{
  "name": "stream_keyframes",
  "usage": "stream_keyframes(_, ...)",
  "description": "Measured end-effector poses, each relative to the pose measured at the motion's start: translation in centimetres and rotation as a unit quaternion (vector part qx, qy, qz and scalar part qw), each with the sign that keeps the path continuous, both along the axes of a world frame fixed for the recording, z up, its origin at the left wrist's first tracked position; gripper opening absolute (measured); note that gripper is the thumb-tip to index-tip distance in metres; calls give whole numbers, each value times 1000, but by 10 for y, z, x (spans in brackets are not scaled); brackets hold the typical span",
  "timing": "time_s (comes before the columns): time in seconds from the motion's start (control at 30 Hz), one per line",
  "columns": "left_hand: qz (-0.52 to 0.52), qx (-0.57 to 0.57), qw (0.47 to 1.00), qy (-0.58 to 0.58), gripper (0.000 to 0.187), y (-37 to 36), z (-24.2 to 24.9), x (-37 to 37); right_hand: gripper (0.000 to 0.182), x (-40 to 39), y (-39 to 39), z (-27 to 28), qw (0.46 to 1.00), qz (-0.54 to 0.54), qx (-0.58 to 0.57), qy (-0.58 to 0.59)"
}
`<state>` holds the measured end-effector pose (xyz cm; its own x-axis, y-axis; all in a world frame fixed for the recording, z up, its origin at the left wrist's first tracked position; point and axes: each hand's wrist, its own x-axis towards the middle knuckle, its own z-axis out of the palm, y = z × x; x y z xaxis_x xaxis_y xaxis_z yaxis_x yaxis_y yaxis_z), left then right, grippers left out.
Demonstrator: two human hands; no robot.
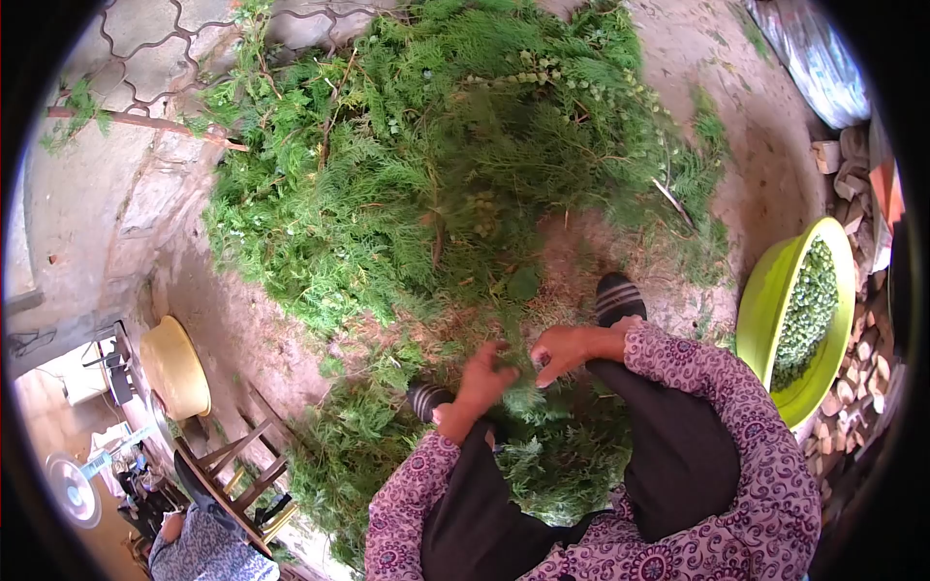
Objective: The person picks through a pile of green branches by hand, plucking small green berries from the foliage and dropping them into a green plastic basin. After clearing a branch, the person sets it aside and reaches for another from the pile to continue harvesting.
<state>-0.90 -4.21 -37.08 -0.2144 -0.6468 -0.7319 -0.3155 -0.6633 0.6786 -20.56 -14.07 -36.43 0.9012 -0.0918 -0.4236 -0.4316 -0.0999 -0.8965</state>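
Note:
Just above my lap, my left hand (481, 380) is slightly smeared by motion, its fingers apart and nothing visible in them. My right hand (567, 349) faces it with curled fingers; what small thing they may hold is too small to name. Beneath both hands, between my legs, lies a heap of feathery green sprigs (552, 450). A large pile of cut evergreen branches (378, 184) spreads over the ground in front of my feet, with clusters of small pale green cones (528, 77) on some. Part of the greenery beyond my hands is blurred.
On the right stands a lime-green tub (756, 305) holding many small green cones (809, 310), beside stacked cut wood (852, 387). A yellow basin (179, 368) and a wooden stool (242, 460) are at left. Another person (208, 542) in patterned clothing appears lower left, near a fan (73, 489).

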Motion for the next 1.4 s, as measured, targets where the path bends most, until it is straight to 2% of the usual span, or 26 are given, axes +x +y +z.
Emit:
stream_keyframes(0.03, -136, -25, 990, -26, 58, 8, 4, -9, 38, -5, 1, -2, 1000, 0, 2, 0)
stream_keyframes(0.07, -269, -50, 960, -51, 61, 16, 12, -21, 38, -9, 0, -3, 998, -57, 28, 17)
stream_keyframes(0.1, -322, -57, 945, 20, 66, 24, 21, -27, 38, -11, -1, -4, 991, -114, 53, 34)
stream_keyframes(0.17, -384, -91, 918, 21, 60, 25, 31, -33, 37, -11, -7, 0, 987, -147, 48, 40)
stream_keyframes(0.2, -385, -90, 918, 22, 60, 23, 28, -31, 37, -12, -9, 3, 982, -178, 41, 46)
stream_keyframes(0.27, -240, -51, 966, -82, 50, 5, 21, -20, 34, -12, -10, 5, 984, -171, 37, 38)
stream_keyframes(0.3, -239, -51, 966, -83, 50, -4, 20, -15, 31, -12, -11, 6, 986, -163, 30, 30)
stream_keyframes(0.37, -64, -44, 989, -124, 37, -19, 20, -3, 33, -13, -8, 3, 985, -169, 10, 32)
stream_keyframes(0.4, -60, -46, 989, -125, 37, -21, 16, 2, 35, -12, -8, 1, 984, -173, -12, 32)
stream_keyframes(0.47, 91, -164, 966, -177, 31, -27, 9, 15, 35, -14, -10, -2, 985, -172, -24, 24)
stream_keyframes(0.5, 93, -166, 965, -178, 31, -29, 7, 23, 35, -16, -9, -4, 984, -175, -33, 20)
stream_keyframes(0.57, 156, -233, 930, -239, 31, -39, 9, 37, 35, -19, -4, -9, 982, -185, -45, 18)
stream_keyframes(0.6, 111, -276, 910, -289, 33, -44, 12, 45, 34, -19, -2, -11, 979, -197, -56, 17)
stream_keyframes(0.63, 113, -279, 909, -288, 33, -51, 17, 49, 34, -18, -2, -8, 979, -196, -60, 17)
stream_keyframes(0.7, 37, -392, 833, -387, 35, -65, 29, 52, 35, -17, -2, -1, 981, -192, -8, 13)
stream_keyframes(0.77, 16, -375, 843, -386, 38, -83, 39, 51, 36, -16, -1, -3, 983, -183, -13, 15)
stream_keyframes(0.83, -80, -402, 812, -416, 42, -100, 42, 50, 36, -16, -2, -3, 984, -174, -20, 19)
stream_keyframes(0.87, -78, -404, 811, -416, 42, -108, 38, 49, 36, -16, -3, -3, 984, -174, -22, 25)
stream_keyframes(0.93, -140, -340, 834, -412, 41, -117, 31, 45, 37, -16, -1, -2, 984, -174, -24, 30)
stream_keyframes(1.07, -143, -338, 831, -418, 42, -122, 34, 33, 37, -16, -2, -4, 986, -162, -32, 33)
stream_keyframes(1.13, -159, -417, 799, -403, 46, -126, 40, 29, 38, -16, -1, -3, 987, -156, -32, 36)
stream_keyframes(1.27, -149, -414, 805, -398, 46, -140, 43, 21, 37, -17, -2, -2, 987, -154, -23, 42)
stream_keyframes(1.33, -110, -339, 839, -410, 46, -148, 34, 24, 36, -19, -1, -4, 987, -152, -24, 40)
stream_keyframes(1.4, -118, -324, 844, -410, 47, -153, 27, 26, 36, -22, 1, -4, 985, -169, -16, 45)
